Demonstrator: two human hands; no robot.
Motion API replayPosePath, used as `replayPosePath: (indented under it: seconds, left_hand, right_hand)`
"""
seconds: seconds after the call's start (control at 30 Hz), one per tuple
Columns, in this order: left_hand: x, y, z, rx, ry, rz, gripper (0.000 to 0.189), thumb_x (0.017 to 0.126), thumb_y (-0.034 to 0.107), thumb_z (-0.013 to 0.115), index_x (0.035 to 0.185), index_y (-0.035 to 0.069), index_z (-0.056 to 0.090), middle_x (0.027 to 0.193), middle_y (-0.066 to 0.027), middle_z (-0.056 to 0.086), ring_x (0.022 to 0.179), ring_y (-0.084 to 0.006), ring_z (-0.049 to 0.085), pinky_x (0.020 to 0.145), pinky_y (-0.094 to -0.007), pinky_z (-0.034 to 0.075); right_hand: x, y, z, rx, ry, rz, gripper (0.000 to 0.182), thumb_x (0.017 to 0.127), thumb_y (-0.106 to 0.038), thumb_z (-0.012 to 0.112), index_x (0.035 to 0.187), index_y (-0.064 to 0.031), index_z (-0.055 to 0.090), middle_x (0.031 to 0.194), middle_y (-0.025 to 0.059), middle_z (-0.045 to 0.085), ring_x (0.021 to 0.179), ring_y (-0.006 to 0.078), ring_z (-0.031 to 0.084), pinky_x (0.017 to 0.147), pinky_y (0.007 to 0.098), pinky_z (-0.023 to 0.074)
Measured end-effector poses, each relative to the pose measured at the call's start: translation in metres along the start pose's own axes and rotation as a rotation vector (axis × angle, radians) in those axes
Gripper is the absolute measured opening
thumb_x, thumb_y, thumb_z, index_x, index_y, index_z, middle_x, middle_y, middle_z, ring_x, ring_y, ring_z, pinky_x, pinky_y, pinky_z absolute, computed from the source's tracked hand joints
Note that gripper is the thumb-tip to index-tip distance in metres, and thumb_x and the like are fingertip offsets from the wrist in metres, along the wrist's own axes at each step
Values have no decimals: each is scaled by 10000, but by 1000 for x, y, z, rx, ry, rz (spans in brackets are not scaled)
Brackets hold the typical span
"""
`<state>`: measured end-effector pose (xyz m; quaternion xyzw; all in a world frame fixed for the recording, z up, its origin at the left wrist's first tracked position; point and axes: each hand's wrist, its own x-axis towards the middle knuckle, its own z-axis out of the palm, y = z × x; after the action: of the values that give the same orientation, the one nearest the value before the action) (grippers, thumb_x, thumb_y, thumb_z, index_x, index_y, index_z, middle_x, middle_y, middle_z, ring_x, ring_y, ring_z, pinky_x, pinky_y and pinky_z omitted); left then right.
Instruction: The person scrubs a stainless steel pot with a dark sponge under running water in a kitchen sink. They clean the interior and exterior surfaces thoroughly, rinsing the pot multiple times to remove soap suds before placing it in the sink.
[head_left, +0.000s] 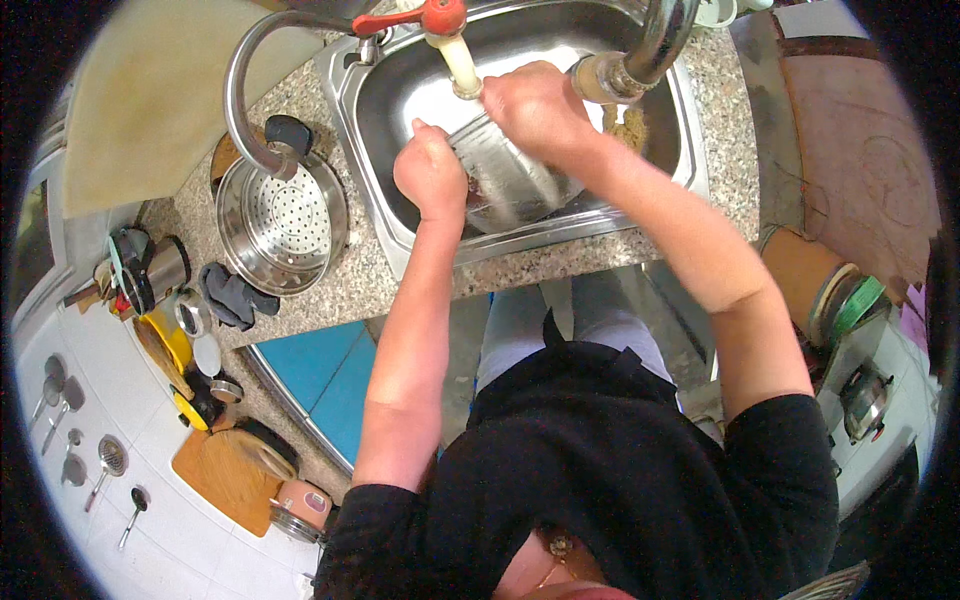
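Note:
Both hands tilt a shiny metal pot over the front of the stainless steel sink. My left hand is closed on the pot's left side. My right hand grips its upper rim beside the spout of a tap with a red lever. The pot's inside is mostly hidden, and its surface is partly blurred. A tan scrubbing pad lies in the sink to the right, behind a thick metal faucet spout.
On the granite counter at left stand a perforated steamer pot, with dark mitts by it, and a curved metal spout arching above. Further left are a metal container and a wooden cutting board. The sink's front edge lies under the forearms.

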<state>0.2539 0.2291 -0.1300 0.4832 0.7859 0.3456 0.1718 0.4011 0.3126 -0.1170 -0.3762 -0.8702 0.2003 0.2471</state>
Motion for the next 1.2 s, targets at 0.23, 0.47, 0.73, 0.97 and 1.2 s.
replayPosePath:
  seconds: [0.23, 0.47, 0.73, 0.97, 1.2]
  left_hand:
    - [8, -25, 5, -46, 199, 64, 542, 1006, 255, 406, 567, -23, 560, 546, -233, 522, 476, -399, 459, 490, -467, 352]
    - [2, -23, -2, -70, 178, -155, 593, 1013, 366, 370, 657, -47, 603, 540, -143, 548, 532, -273, 509, 593, -413, 415]
    - [-4, -20, 4, -122, 224, -151, 594, 1017, 331, 327, 648, -58, 584, 566, -181, 552, 534, -319, 485, 604, -430, 403]
    - [-20, -15, 7, -72, 167, -235, 604, 1011, 344, 304, 737, -85, 629, 632, -211, 606, 596, -346, 557, 649, -453, 421]
    - [-33, -23, 27, -210, 301, -308, 630, 1008, 368, 277, 754, -107, 605, 612, -203, 574, 596, -333, 530, 643, -449, 418]
  right_hand:
    - [-44, -56, 9, -60, 375, 63, 368, 727, -200, 730, 1088, -153, 675, 1045, 64, 595, 964, 262, 582, 853, 448, 444]
    - [-78, -7, -7, 211, 376, 329, 311, 795, -126, 712, 1085, -70, 617, 1040, 135, 595, 953, 325, 585, 835, 409, 469]
    - [-21, -4, 16, 245, 635, 260, 106, 730, -71, 768, 781, -46, 679, 882, 82, 670, 849, 235, 632, 771, 348, 496]
    - [-34, -48, 20, 291, 413, 46, 98, 728, -93, 729, 824, -91, 705, 904, 56, 663, 882, 254, 625, 820, 383, 497]
    - [-22, -11, 12, 204, 535, 204, 86, 781, -74, 710, 860, -42, 697, 923, 82, 675, 860, 277, 626, 780, 372, 491]
